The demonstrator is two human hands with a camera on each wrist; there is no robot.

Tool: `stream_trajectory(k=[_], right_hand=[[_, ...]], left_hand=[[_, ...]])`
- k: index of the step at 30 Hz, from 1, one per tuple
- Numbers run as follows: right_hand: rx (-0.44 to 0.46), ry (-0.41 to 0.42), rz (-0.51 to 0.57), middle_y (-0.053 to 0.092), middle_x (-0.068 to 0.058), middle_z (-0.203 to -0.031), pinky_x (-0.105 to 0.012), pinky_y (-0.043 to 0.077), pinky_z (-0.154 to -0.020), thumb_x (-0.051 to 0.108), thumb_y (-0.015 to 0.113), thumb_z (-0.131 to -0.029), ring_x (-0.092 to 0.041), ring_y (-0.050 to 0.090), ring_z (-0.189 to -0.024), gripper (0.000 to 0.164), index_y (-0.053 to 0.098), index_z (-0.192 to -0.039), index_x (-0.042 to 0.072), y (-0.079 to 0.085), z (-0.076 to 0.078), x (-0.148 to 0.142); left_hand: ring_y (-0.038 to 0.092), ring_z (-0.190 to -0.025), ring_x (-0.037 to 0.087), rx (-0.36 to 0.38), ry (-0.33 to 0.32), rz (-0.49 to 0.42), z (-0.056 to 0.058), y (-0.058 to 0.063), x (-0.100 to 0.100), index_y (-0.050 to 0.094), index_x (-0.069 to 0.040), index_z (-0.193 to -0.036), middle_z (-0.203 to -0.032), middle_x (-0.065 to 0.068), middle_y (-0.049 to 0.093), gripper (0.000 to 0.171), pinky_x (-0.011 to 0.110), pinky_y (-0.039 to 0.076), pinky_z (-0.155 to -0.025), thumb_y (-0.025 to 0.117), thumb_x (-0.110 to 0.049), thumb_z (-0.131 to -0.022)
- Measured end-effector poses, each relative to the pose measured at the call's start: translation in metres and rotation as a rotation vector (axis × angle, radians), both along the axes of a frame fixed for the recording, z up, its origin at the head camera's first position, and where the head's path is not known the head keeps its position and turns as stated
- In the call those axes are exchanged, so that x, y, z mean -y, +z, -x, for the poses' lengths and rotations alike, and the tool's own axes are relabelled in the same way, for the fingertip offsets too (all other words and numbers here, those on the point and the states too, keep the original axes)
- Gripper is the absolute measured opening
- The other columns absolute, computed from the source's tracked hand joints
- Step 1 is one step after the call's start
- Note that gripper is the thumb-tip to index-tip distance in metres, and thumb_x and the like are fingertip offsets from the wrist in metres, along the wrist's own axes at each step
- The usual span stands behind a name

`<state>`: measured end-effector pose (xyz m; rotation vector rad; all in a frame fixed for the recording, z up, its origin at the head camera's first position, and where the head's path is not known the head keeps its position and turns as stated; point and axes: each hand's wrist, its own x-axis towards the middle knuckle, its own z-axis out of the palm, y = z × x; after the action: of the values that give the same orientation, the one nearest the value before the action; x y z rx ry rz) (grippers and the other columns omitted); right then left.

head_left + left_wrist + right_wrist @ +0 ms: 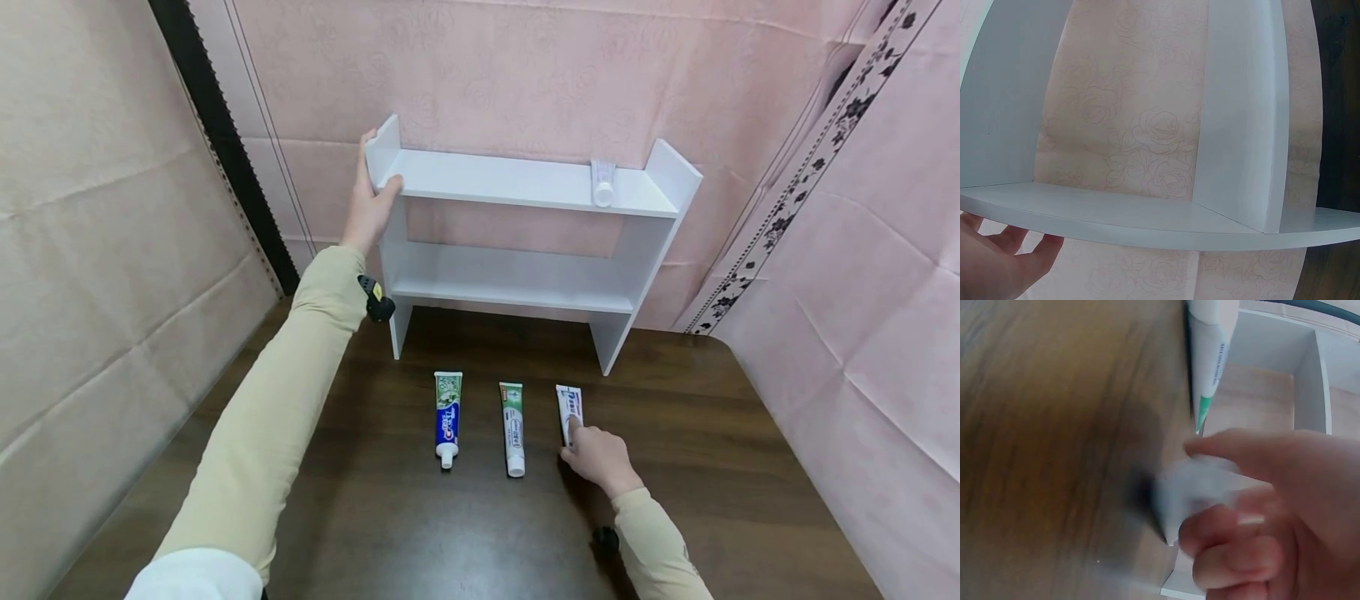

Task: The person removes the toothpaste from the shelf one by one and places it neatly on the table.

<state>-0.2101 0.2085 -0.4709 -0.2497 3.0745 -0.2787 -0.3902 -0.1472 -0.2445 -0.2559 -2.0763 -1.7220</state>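
At its upper left side panel, my left hand point(369, 210) grips a white two-tier shelf point(517, 273), thumb toward the front. The left wrist view shows its fingertips against the shelf's side board point(1116, 224). My right hand point(602, 460) pinches a white toothpaste tube point(569, 402) with blue lettering between thumb and fingers, low over the table. That tube point(1188, 487) is blurred in the right wrist view and partly covered by the fingers. Left of it lie a green-and-white toothpaste tube point(513, 429) and a green-and-blue toothpaste tube point(447, 417), caps toward me.
On the shelf's top board, near the right end, rests a pale tube point(602, 183) with its cap forward. The shelf stands at the back of the dark wooden table point(450, 533). Pink cloth point(525, 75) hangs behind it, with more cloth along both sides.
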Motion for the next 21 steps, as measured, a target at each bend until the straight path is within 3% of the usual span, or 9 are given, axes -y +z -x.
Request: stream_trajectory(k=[5, 10, 13, 16, 21], right_hand=[[0.007, 0.015, -0.01, 0.066, -0.013, -0.077, -0.031, 0.035, -0.047, 0.021, 0.062, -0.089, -0.017, 0.046, -0.055, 0.038, 0.062, -0.12, -0.001, 0.001, 0.0, -0.001], [0.035, 0.0, 0.011, 0.067, -0.014, -0.081, -0.032, 0.036, -0.048, 0.021, 0.06, -0.09, -0.018, 0.047, -0.055, 0.039, 0.061, -0.123, -0.001, 0.0, 0.0, -0.001], [0.037, -0.008, 0.02, 0.067, -0.015, -0.082, -0.034, 0.038, -0.049, 0.021, 0.06, -0.09, -0.019, 0.048, -0.056, 0.041, 0.06, -0.125, 0.0, -0.001, 0.001, -0.002], [0.044, -0.001, 0.016, 0.067, -0.013, -0.082, -0.035, 0.04, -0.051, 0.023, 0.061, -0.089, -0.018, 0.048, -0.059, 0.043, 0.06, -0.126, 0.001, 0.0, 0.002, -0.003], [0.172, 0.0, 0.038, 0.062, -0.008, -0.069, -0.034, 0.044, -0.05, 0.027, 0.06, -0.093, -0.018, 0.055, -0.05, 0.046, 0.056, -0.132, 0.003, 0.013, 0.005, -0.007]], left_hand=[[0.038, -0.13, 0.013, 0.007, -0.007, 0.002, -0.006, 0.003, -0.001, 0.014, -0.043, -0.152, -0.157, -0.003, 0.029, 0.069, 0.03, 0.03, -0.111, 0.048, -0.02, -0.096], [0.036, -0.133, 0.016, 0.025, -0.027, -0.008, -0.024, 0.012, -0.005, 0.013, -0.036, -0.154, -0.158, 0.0, 0.026, 0.07, 0.032, 0.029, -0.112, 0.047, -0.016, -0.096], [0.037, -0.131, 0.018, 0.02, -0.03, -0.018, -0.029, 0.015, -0.005, 0.014, -0.033, -0.154, -0.157, 0.003, 0.027, 0.071, 0.034, 0.031, -0.112, 0.047, -0.013, -0.095], [0.038, -0.13, 0.016, 0.017, -0.017, -0.016, -0.022, 0.011, -0.003, 0.014, -0.037, -0.154, -0.157, 0.002, 0.028, 0.07, 0.034, 0.032, -0.111, 0.047, -0.015, -0.096], [0.04, -0.128, 0.015, 0.001, 0.013, 0.01, -0.004, 0.0, 0.0, 0.014, -0.045, -0.152, -0.157, -0.001, 0.029, 0.069, 0.034, 0.034, -0.109, 0.048, -0.021, -0.096]])
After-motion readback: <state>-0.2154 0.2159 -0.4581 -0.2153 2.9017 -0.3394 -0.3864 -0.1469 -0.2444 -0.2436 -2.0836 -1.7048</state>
